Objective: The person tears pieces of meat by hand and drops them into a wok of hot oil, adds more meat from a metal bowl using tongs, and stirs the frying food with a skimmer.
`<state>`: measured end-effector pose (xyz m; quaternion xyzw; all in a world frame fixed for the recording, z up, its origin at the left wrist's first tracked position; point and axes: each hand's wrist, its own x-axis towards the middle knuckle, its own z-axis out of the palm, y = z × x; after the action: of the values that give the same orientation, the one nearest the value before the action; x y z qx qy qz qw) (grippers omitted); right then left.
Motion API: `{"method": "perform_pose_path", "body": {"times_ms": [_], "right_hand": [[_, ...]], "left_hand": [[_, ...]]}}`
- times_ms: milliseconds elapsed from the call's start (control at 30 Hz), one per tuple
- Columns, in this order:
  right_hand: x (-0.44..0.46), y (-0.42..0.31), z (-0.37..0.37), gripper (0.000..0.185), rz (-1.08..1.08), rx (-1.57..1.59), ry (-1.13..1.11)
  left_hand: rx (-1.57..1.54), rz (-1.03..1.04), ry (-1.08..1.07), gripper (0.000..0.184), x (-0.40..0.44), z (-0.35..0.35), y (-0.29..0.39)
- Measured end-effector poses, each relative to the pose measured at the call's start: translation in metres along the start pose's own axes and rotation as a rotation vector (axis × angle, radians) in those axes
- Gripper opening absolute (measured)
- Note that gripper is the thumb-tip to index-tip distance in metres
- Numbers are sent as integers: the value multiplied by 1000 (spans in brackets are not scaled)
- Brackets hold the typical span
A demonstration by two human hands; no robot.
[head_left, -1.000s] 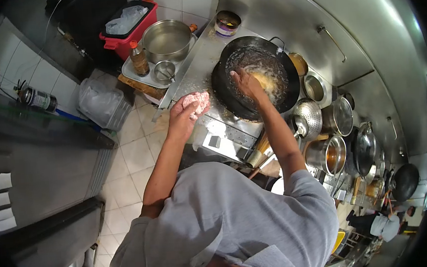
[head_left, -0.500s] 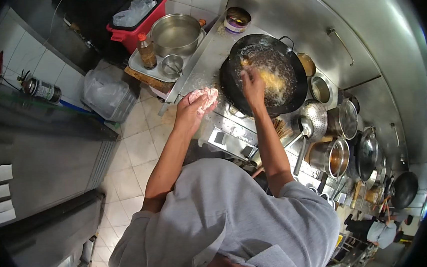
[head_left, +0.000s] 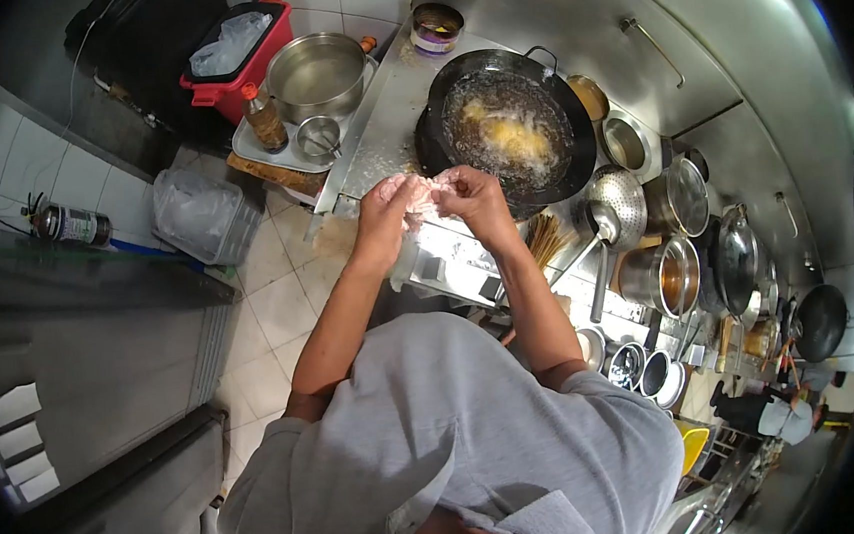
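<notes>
Pale pink, raw-looking meat (head_left: 420, 197) is held between both hands, in front of the wok. My left hand (head_left: 385, 215) is closed round its left side. At its right side the fingers of my right hand (head_left: 474, 199) pinch it. Just beyond the hands, a black wok (head_left: 578, 145) holds bubbling liquid with golden pieces (head_left: 512, 138) in it.
A perforated ladle (head_left: 618, 207), pots and lids line the right side. At the left stand a steel pot (head_left: 317, 75), a sauce bottle (head_left: 264, 119) and a red bin (head_left: 233, 92). A tin (head_left: 437, 30) sits behind the wok. Another person (head_left: 785, 419) is far right.
My right hand has come back from over the wok to the meat in my left hand and now grips it. The camera view has shifted slightly.
</notes>
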<state>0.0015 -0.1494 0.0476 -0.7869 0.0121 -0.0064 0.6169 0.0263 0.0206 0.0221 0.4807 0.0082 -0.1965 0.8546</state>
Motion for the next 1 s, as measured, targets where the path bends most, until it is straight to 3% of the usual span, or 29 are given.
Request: {"method": "perform_pose_path", "body": {"times_ms": [67, 100, 167, 300, 367, 400, 433, 567, 633, 867, 967, 1000], "right_hand": [[1, 2, -3, 18, 303, 569, -14], [0, 1, -4, 18, 302, 569, -15], [-4, -2, -4, 29, 360, 898, -34], [-8, -8, -5, 35, 358, 904, -58], [-14, -10, 2, 29, -66, 204, -29], [-16, -11, -2, 25, -94, 15, -21], [-16, -12, -4, 25, -91, 16, -19], [-11, 2, -13, 20, 64, 183, -31], [-10, 0, -15, 16, 229, 566, -88], [-14, -3, -19, 14, 325, 896, -86], [-15, 1, -19, 13, 337, 1124, -103], [-16, 4, -19, 13, 337, 1124, -101]], "left_hand": [[-84, -87, 10, 16, 1, 2, 4], [-159, -142, -22, 18, 2, 1, 5], [-231, -198, -53, 21, 1, 1, 6], [-181, -225, -53, 20, -4, 12, 13], [-159, -233, -67, 20, -5, 14, 14], [-129, -220, -43, 20, -5, 14, 12], [-99, -208, -20, 19, -4, 15, 11], [-120, -208, -53, 19, 2, 10, 2], [-204, -247, 10, 17, 3, 11, 2], [-326, -271, 21, 12, 7, 6, -4], [-390, -264, -35, 11, 12, -1, -12], [-504, -295, -156, 12, 14, -3, -13]]}}
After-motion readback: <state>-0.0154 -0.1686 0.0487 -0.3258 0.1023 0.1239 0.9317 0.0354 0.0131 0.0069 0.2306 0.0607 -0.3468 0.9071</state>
